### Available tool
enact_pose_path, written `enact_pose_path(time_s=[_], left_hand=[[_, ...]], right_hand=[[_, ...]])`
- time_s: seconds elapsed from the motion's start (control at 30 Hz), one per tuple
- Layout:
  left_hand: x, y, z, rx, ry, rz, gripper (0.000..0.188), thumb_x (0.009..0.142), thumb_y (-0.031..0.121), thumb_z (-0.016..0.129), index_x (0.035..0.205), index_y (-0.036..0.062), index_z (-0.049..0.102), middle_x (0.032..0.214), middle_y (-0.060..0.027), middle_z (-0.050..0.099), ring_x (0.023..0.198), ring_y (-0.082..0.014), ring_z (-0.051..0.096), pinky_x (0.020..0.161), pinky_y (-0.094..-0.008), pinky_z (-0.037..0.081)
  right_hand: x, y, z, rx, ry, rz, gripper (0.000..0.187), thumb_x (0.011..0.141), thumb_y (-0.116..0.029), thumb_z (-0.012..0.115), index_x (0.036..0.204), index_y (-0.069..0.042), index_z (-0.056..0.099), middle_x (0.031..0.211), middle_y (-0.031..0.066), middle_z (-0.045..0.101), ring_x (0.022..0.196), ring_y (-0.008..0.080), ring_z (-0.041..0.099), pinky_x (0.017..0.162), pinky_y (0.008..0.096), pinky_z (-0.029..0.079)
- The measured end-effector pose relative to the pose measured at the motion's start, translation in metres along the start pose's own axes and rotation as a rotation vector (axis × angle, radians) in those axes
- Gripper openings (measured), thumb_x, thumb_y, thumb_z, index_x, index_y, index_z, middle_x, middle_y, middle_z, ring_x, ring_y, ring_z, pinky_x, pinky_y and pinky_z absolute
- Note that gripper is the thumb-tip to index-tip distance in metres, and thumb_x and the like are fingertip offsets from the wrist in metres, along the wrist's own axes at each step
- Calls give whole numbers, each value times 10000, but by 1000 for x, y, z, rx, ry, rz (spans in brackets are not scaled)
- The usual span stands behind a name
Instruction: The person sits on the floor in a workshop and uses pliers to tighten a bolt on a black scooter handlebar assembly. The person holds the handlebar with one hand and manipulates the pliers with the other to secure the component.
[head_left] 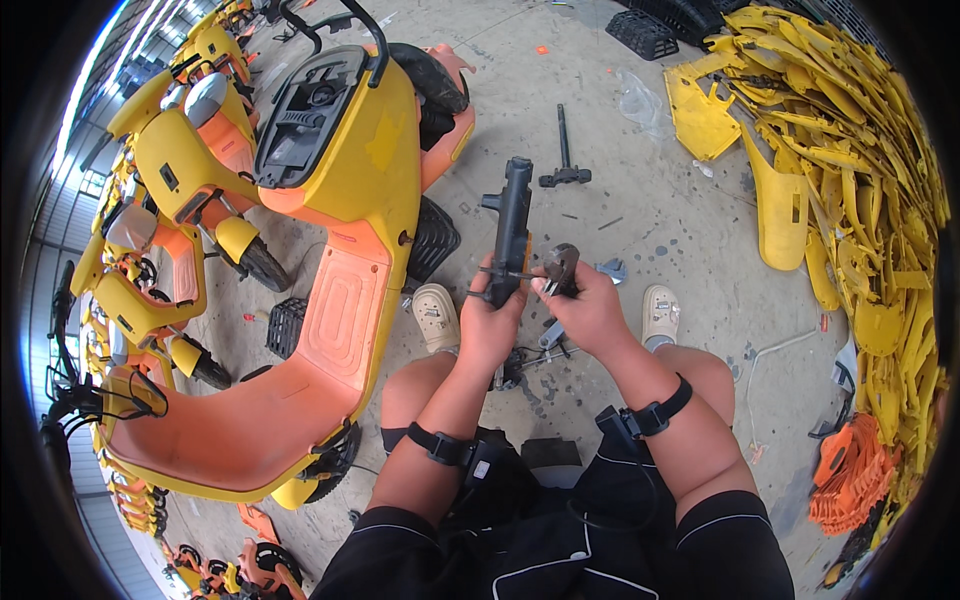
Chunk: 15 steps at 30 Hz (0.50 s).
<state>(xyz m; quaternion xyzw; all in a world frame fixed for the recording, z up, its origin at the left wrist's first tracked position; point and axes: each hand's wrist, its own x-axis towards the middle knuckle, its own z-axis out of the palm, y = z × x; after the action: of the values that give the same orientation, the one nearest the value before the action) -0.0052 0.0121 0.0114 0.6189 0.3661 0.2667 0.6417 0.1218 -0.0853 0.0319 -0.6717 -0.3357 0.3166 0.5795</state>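
Observation:
My left hand (491, 326) is closed around the lower end of a black tubular part (513, 215), which stands nearly upright with short side stubs. My right hand (592, 312) grips a dark, rounded metal piece (563, 268) whose exact kind I cannot make out. A thin dark rod bridges the gap between the two parts. On the concrete beyond them lies a black steering stem with a cross clamp (564, 168). A grey-blue metal tool (611, 270) sits just past my right hand, and another metal tool (551, 335) shows partly between my forearms.
A yellow and orange scooter body (375, 200) stands close on my left, with more scooters (185, 165) behind it. Yellow panels (850, 180) form a tall pile on the right, above stacked orange pieces (853, 475). Black baskets (432, 240) rest on the floor.

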Motion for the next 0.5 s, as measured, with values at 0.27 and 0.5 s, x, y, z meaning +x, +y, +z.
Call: enact_pose_path(time_s=[0.27, 0.5], left_hand=[[-4, 9, 2, -37, -64, 50, 594, 926, 87, 649, 1459, 8, 397, 1067, -37, 635, 902, -78, 577, 774, -233, 490], [-1, 2, 3, -67, -52, 1, 398, 1049, 199, 516, 1389, 5, 451, 1126, -85, 673, 1000, -117, 615, 899, -264, 491]], right_hand=[[1, -5, -4, 301, 8, 179, 165, 885, -111, 732, 1021, -29, 687, 785, 12, 670, 633, 51, 545, 565, 244, 437], [-2, -8, -6, 134, -40, 112, 190, 876, -96, 745, 1035, -10, 689, 875, 36, 710, 811, 80, 603, 740, 277, 504]])
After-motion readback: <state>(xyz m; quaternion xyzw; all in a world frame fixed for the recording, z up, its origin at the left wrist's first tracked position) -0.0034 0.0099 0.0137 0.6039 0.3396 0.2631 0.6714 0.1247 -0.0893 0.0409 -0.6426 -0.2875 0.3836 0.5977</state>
